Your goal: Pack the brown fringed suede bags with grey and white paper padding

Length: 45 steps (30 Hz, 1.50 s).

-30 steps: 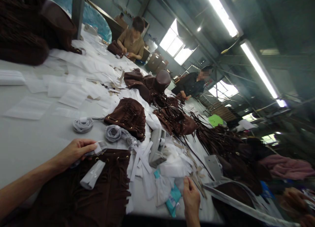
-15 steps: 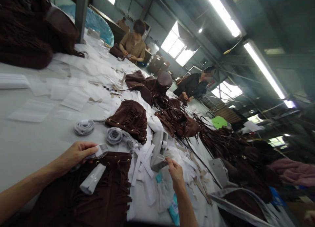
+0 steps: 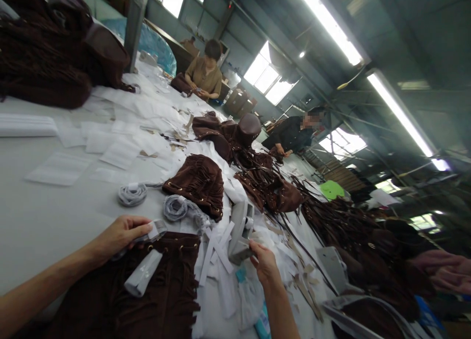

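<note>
Left of the tape dispenser point(image 3: 235, 253), the left hand point(image 3: 123, 233) pinches a wrapped piece point(image 3: 159, 228), probably light, slick and best held by its edge; the right hand point(image 3: 265, 263), at the dispenser, has an unclear grip.

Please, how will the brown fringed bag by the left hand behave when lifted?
The brown fringed bag would probably sag, since its surface looks soft. Its loose fringe may swing. The white roll resting on top might slide, as no fastening shows.
</note>
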Available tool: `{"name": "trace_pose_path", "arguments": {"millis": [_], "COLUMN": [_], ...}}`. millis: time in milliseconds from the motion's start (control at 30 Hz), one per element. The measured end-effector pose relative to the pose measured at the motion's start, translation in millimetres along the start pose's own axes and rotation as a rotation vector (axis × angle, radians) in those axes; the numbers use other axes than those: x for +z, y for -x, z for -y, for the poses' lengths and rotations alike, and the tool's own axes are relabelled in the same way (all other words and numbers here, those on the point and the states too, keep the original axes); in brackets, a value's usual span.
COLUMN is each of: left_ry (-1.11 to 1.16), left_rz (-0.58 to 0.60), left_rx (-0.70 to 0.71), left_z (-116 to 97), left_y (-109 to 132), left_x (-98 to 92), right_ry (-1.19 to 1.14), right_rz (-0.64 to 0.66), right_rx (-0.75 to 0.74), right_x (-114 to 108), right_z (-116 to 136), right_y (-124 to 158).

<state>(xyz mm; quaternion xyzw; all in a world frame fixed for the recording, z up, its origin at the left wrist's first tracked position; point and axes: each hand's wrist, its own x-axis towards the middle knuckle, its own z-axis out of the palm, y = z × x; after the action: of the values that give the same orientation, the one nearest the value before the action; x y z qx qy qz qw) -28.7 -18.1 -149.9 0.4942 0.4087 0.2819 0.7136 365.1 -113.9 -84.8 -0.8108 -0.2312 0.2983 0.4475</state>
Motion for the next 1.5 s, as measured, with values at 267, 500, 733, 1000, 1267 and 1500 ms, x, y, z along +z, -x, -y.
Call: {"name": "trace_pose_path", "arguments": {"millis": [267,500,733,1000,1267,1500], "left_ry": [0.013,0.006,0.010,-0.049,-0.021,0.015], "left_rz": [-0.007,-0.013,-0.017,-0.010,-0.023,-0.042], "left_rx": [0.004,-0.008,0.067,0.168,0.201,0.192], "left_z": [-1.7,-4.0,-10.3,-14.8,-8.8,-2.2], "left_y": [1.2,2.2,4.2,0.8,-0.8,-4.8], "left_x": [1.5,2.6,3.2,5.0,3.0,2.0], "right_ry": [0.011,0.169,0.301,0.146,0.189,0.200], "right_rz": [-0.102,-0.163,-0.137,0.449,0.491,0.461], "right_rx": [-0.170,-0.138,-0.123,-0.313,-0.423,-0.346], "right_x": [-13.4,-5.1,-1.2,118.8,198.0,212.1], "right_z": [-12.7,-48.7,-60.7,-6.9,29.7,20.6], "right_y": [19.8,29.9,50.5,128.0,142.6,129.7]}}
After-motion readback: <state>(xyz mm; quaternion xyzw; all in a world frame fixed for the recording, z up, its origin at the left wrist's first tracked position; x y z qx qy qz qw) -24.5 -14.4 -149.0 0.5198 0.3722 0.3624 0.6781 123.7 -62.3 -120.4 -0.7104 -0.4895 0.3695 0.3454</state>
